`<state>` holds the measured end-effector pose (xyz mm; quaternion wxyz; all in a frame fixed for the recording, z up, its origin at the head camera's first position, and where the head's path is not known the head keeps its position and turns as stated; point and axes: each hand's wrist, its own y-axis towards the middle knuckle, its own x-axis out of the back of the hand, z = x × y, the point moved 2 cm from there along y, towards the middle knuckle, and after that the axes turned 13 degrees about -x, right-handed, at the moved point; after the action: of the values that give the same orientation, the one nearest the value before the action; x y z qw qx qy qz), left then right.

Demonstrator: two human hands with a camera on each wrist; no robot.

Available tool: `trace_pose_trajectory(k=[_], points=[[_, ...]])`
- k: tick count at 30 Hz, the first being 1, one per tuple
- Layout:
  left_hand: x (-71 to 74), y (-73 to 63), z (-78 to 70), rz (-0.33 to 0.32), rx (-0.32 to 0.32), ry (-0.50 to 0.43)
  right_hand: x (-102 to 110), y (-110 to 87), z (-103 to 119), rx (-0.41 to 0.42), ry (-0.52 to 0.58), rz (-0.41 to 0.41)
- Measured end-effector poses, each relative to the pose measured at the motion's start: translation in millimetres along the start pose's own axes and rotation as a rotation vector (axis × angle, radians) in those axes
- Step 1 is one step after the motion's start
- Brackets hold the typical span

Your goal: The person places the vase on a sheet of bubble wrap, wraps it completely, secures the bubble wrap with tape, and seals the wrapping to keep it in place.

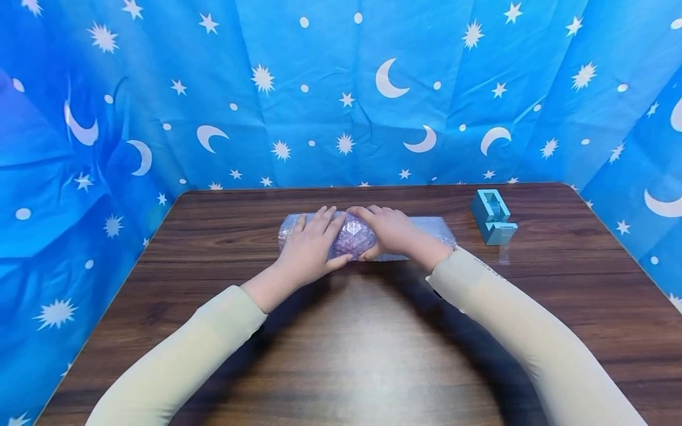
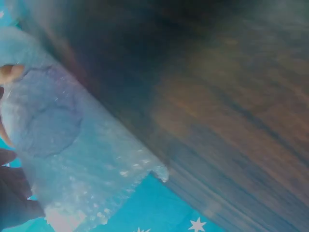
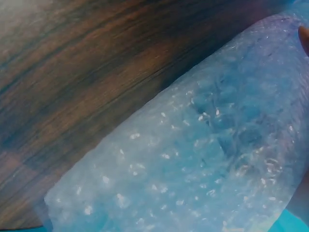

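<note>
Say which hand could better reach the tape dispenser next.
Probably the right hand: the teal tape dispenser stands on that side; the left hand is farther off, on the bubble wrap.

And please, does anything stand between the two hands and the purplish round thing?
Yes, the bubble wrap: it covers the purplish round thing, and both the left hand and the right hand touch this layer. Nothing else visible is between.
</note>
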<state>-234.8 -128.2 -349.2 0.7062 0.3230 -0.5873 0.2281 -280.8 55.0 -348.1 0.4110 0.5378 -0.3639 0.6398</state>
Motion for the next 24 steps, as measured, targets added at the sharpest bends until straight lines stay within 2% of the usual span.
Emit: trace_pose_trajectory(k=[3, 7, 15, 24], points=[[-6.5, -1.8, -0.6, -0.04, -0.053, 0.062, -0.1, 1.6, -1.7, 0.0, 0.032, 0.02], [-15.5, -1.2, 0.9, -0.048, -0.089, 0.132, -0.3, 5.3, -2.3, 0.005, 0.074, 0.04], [-23.7, 10.1, 5.3, -0.028, -0.081, 0.175, 6.1, 17.3, -7.7, -0.006, 0.148, 0.145], [-30.5, 20.4, 12.9, -0.099, -0.08, 0.201, 7.4, 30.5, -16.1, -0.016, 0.255, 0.253]])
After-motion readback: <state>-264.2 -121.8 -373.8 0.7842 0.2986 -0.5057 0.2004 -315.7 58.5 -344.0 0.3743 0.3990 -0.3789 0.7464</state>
